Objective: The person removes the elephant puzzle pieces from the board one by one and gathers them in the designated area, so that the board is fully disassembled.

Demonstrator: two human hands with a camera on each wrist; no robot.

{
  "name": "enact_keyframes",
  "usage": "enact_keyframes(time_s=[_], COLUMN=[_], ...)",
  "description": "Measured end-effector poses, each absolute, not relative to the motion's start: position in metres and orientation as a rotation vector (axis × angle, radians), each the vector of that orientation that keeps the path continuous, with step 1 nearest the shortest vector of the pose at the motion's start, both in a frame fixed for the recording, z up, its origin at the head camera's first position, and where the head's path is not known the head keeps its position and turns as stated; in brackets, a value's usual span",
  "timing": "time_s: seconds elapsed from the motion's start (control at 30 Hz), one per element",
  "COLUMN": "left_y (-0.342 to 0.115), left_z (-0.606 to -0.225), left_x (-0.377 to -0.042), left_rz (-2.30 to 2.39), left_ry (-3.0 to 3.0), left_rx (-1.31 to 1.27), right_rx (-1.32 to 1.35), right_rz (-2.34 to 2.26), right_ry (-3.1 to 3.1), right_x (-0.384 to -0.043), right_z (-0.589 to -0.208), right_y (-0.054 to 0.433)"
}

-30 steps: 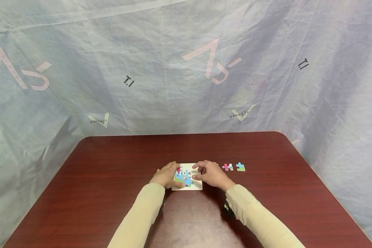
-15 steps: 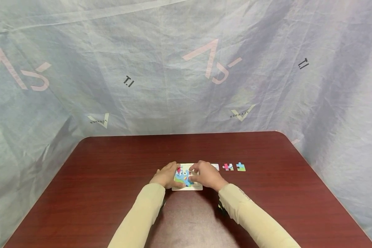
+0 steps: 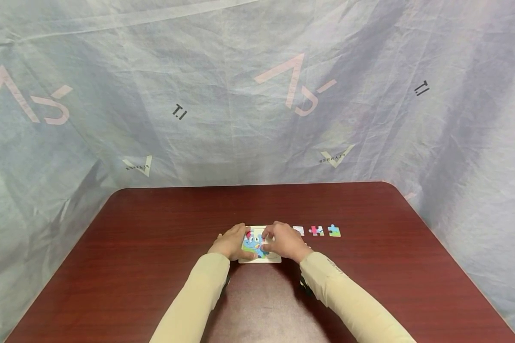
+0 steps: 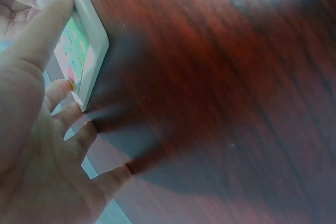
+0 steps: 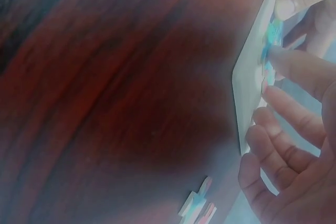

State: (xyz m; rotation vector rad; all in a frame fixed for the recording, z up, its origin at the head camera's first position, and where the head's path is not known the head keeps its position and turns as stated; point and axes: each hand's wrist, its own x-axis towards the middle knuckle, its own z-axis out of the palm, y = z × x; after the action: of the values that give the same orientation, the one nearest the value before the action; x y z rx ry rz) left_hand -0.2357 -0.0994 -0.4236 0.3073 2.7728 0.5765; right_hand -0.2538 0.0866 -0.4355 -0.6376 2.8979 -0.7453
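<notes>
A flat puzzle board (image 3: pixel 274 260) with a pale rim lies on the table, partly filled with a blue cartoon character. My left hand (image 3: pixel 228 244) rests on its left side, thumb along the near rim and fingers extended at the far-left edge. Over the right half, my right hand (image 3: pixel 285 242) pinches a small puzzle piece (image 3: pixel 264 241) between thumb and index finger, right at the assembled picture. In the right wrist view the thumb (image 5: pixel 286 61) is down on the coloured surface, with the other fingers bent beside the rim (image 5: pixel 244 85). The fingers hide much of the piece.
To the right of the board lie loose puzzle pieces: a pale one (image 3: pixel 299 230) partly behind the right hand, a pink one (image 3: pixel 316 231) and a blue-green one (image 3: pixel 334 231). The dark red wooden table (image 3: pixel 163 228) ends at a grey fabric backdrop (image 3: pixel 223 95).
My right hand has moved left across the board with its piece, up to the assembled picture, then stayed nearly still. This uncovers the pale loose piece. My left hand has kept its place.
</notes>
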Motion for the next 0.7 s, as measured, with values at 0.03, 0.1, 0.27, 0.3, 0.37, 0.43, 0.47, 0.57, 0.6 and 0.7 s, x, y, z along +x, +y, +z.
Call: enact_keyframes(time_s=[0.03, 0.1, 0.27, 0.3, 0.37, 0.43, 0.47, 0.57, 0.6, 0.7], left_y=[-0.0992, -0.0989, -0.0983, -0.0984, -0.0983, -0.0983, -0.0982, -0.0983, -0.0984, -0.0985], left_z=[-0.4233, -0.4224, -0.4198, -0.4199, -0.4203, -0.4212, -0.4216, -0.4228, -0.4232, -0.4241], left_x=[-0.2355, -0.2351, -0.2349, -0.2352, -0.2360, -0.2367, -0.2370, -0.2372, -0.2371, -0.2368], left_rz=[0.570, 0.557, 0.523, 0.519, 0.510, 0.503, 0.499, 0.491, 0.491, 0.503], left_ry=[2.772, 2.772, 2.767, 2.765, 2.764, 2.762, 2.761, 2.761, 2.760, 2.762], left_rx=[0.306, 0.305, 0.300, 0.298, 0.295, 0.291, 0.289, 0.282, 0.280, 0.284], right_rx=[-0.633, -0.626, -0.622, -0.620, -0.624, -0.635, -0.639, -0.693, -0.704, -0.717], right_rz=[-0.745, -0.750, -0.755, -0.754, -0.753, -0.756, -0.766, -0.781, -0.785, -0.784], right_ry=[2.897, 2.898, 2.903, 2.906, 2.910, 2.915, 2.914, 2.914, 2.909, 2.890], right_x=[-0.2540, -0.2545, -0.2557, -0.2561, -0.2566, -0.2574, -0.2578, -0.2596, -0.2599, -0.2614], right_z=[-0.4357, -0.4364, -0.4375, -0.4376, -0.4377, -0.4377, -0.4378, -0.4374, -0.4367, -0.4358], right_y=[0.0863, 0.0859, 0.0849, 0.0848, 0.0849, 0.0854, 0.0858, 0.0871, 0.0874, 0.0879])
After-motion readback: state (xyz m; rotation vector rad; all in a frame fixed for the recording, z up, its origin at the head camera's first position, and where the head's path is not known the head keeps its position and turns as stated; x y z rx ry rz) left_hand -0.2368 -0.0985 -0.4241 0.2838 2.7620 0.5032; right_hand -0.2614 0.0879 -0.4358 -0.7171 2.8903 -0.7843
